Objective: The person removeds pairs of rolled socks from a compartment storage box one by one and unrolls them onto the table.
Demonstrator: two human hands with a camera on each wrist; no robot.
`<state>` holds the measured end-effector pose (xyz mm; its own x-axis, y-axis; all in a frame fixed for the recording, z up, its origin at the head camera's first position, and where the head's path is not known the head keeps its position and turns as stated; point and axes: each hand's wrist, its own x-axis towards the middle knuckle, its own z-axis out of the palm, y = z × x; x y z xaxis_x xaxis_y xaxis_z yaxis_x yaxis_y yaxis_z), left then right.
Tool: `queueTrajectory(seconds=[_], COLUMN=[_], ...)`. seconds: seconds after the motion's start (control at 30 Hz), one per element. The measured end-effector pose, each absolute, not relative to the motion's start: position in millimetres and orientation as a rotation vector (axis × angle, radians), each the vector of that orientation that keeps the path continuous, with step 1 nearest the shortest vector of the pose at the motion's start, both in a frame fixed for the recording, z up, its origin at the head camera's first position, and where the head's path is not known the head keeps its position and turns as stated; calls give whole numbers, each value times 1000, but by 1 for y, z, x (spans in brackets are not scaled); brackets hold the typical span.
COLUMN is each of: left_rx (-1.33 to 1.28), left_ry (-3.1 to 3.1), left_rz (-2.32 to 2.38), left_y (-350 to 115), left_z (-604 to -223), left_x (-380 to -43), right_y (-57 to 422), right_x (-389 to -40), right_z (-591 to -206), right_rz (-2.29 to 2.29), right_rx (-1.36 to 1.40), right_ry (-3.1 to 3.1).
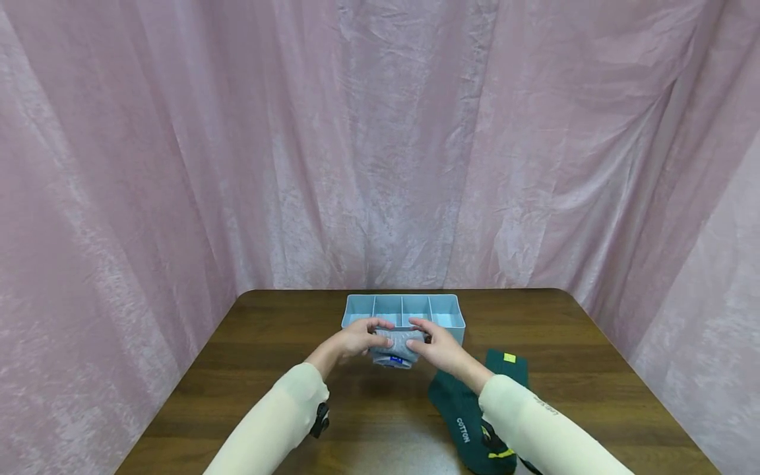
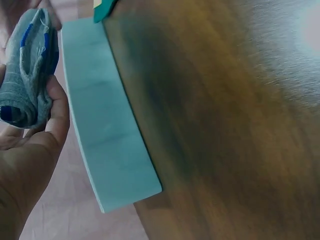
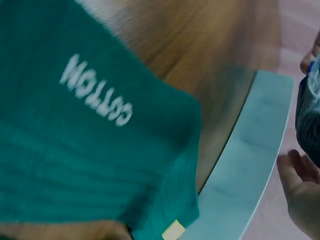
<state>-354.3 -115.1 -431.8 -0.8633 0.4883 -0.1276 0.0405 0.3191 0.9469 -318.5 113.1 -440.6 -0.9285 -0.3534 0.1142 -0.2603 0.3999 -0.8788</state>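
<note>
A rolled pair of grey socks (image 1: 399,346) with blue marks is held up just in front of the compartment box. My left hand (image 1: 361,338) grips its left side, thumb in front; the left wrist view shows those fingers around the roll (image 2: 30,75). At the opposite end, my right hand (image 1: 442,346) holds the roll with thumb in front and fingers towards the back. In the right wrist view the roll (image 3: 311,112) is cut off by the frame edge, so the right hand's contact is partly hidden. Dark green socks (image 1: 466,415) lettered COTTON lie under the right forearm.
The light blue box (image 1: 402,310), divided into several compartments, stands at the far middle of the brown wooden table (image 1: 285,316). A yellow tag (image 1: 509,357) marks the green socks. Pink curtains (image 1: 380,145) hang behind the table.
</note>
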Motion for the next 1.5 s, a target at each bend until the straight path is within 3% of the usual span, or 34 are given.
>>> queueTrajectory(seconds=[0.13, 0.33, 1.5], left_rx=[489, 492, 474], left_ry=[2186, 2150, 2321], left_rz=[1542, 1540, 1422], left_y=[-116, -121, -157], left_z=[-436, -443, -485], left_x=[-346, -333, -266], right_y=[112, 111, 89], right_x=[-313, -307, -281], right_z=[-443, -445, -480], right_rz=[-1300, -1105, -924], right_rx=[-788, -910, -941], right_ry=[2703, 2737, 2573])
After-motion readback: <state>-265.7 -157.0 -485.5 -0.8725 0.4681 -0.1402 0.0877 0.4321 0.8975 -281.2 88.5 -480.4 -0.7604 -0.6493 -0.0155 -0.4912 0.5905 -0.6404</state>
